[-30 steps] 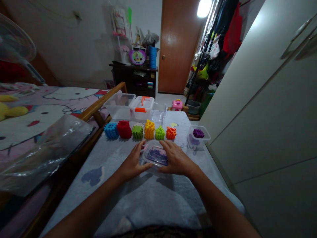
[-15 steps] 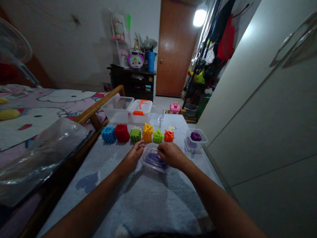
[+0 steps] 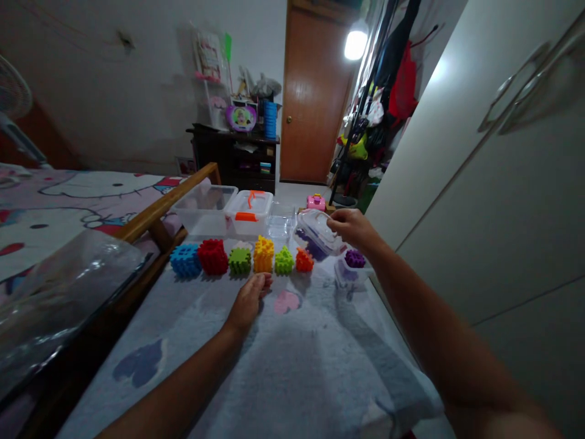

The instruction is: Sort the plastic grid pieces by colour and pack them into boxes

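My right hand [image 3: 350,225] grips the lid handle of a clear plastic container [image 3: 317,230], lifted and tilted over the far right of the table. Purple pieces show through its walls. My left hand [image 3: 250,296] lies on the table, fingers stretched and holding nothing, just in front of a yellow block [image 3: 264,255]. In the same row stand a blue block [image 3: 185,261], a red block [image 3: 212,257], a dark green block [image 3: 240,261], a light green block [image 3: 284,262] and an orange block [image 3: 304,260]. Below the lifted container, another clear box [image 3: 350,277] holds a purple block [image 3: 354,258].
Behind the row stand a large clear bin [image 3: 201,213], a box with orange clips [image 3: 249,213] and a small clear container [image 3: 280,224]. A wooden bed rail [image 3: 169,204] borders the left, a white wardrobe [image 3: 479,201] the right. A pink case [image 3: 315,202] sits beyond.
My right hand has raised the lidded container off the table and carried it forward and right. My left hand has come away from it and rests on the cloth. The view has shifted slightly.
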Motion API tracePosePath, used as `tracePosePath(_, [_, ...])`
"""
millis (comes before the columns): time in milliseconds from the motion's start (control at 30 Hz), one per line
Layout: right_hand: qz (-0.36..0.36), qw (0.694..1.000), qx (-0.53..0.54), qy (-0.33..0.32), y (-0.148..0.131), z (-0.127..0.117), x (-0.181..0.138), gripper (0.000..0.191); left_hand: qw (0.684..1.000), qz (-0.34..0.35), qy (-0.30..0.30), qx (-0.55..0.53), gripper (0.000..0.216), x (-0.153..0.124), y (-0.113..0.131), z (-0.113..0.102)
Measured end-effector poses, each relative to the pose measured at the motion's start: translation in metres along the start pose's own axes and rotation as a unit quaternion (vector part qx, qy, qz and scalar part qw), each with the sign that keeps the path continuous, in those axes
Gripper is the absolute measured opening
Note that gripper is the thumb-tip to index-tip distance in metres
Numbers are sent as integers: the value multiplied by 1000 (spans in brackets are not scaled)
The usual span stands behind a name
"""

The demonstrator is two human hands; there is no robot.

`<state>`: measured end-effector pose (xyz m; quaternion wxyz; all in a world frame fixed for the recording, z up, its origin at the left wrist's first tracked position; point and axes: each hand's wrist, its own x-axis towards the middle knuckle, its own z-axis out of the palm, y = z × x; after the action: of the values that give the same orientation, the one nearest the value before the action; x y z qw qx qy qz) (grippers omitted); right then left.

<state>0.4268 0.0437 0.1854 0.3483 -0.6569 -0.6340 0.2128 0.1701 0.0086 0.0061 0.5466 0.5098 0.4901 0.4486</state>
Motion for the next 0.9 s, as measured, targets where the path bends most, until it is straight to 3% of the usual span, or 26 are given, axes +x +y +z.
tracePosePath(133, [76, 992, 88, 53, 19, -8, 34, 9, 991, 65, -45, 106, 46, 0, -5, 0])
tracePosePath(267, [106, 986, 92, 89, 40, -5, 58, 10, 981, 106, -52, 153, 38, -2, -9, -4])
tracePosePath(633, [171, 981, 26, 88, 88, 10, 97, 3, 979, 94, -72, 163, 35, -5, -9, -6])
tracePosePath(900, [198, 977, -16, 72, 118, 28, 105, 3, 982, 79, -80, 151, 35, -5, -12, -9])
